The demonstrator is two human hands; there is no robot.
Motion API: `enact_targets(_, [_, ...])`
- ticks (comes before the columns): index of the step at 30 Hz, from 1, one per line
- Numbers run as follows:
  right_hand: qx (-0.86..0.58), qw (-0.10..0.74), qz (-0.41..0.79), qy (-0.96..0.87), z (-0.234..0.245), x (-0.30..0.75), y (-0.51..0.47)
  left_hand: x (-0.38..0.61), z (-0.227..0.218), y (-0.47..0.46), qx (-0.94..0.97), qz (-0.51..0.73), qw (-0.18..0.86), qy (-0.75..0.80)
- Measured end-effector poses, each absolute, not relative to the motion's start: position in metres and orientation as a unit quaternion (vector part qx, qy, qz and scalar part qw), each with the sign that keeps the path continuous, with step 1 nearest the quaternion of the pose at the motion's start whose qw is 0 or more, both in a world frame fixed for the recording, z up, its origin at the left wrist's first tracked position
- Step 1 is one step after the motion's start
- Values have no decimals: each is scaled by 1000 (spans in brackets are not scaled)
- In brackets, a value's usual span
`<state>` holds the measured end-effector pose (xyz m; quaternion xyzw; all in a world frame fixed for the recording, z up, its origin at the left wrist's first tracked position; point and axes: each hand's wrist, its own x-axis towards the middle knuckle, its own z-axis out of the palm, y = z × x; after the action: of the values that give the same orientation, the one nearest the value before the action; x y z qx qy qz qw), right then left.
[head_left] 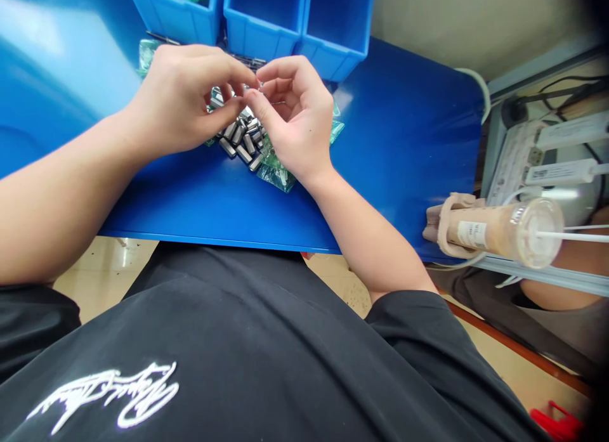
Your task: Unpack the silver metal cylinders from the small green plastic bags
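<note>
My left hand (185, 96) and my right hand (302, 122) meet above the blue table, thumbs and forefingers pinched close together. Between the fingertips is something small and shiny, perhaps clear, too small to name. Under the hands lies a pile of short, shiny metal pieces (243, 151), dark on some faces. Small clear greenish plastic bags (280, 177) lie by the pile, partly covered by my right hand. Another greenish bag (146, 54) is behind my left hand. Long thin metal parts, partly hidden, lie behind my fingers.
Blue plastic bins (264, 39) stand along the far side; the left bin (176, 14) holds green material. At the right, a drink cup (495, 231) with a straw sits in a cardboard holder (451, 226). Power strips (568, 172) and cables lie beyond the table's right edge, with part of another person.
</note>
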<state>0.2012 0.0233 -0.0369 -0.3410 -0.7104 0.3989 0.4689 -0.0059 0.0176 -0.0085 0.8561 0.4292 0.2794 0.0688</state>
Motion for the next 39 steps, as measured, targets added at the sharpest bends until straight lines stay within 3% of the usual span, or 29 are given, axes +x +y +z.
enact_targets(10, [-306,501,390,-709,-49,204,33,-9,-11,19,847,291,51,443])
enact_targets(22, [-435,403,336,-732,-29,204,18,-11,-14,22,847,281,43,449])
enact_targets(29, [-313,500,389,-708,-42,204,25,-9,-13,19,847,288,45,445])
enact_targets(39, [-310,515,394,-695,-36,200,21,-13,-12,22,846,269,66,456])
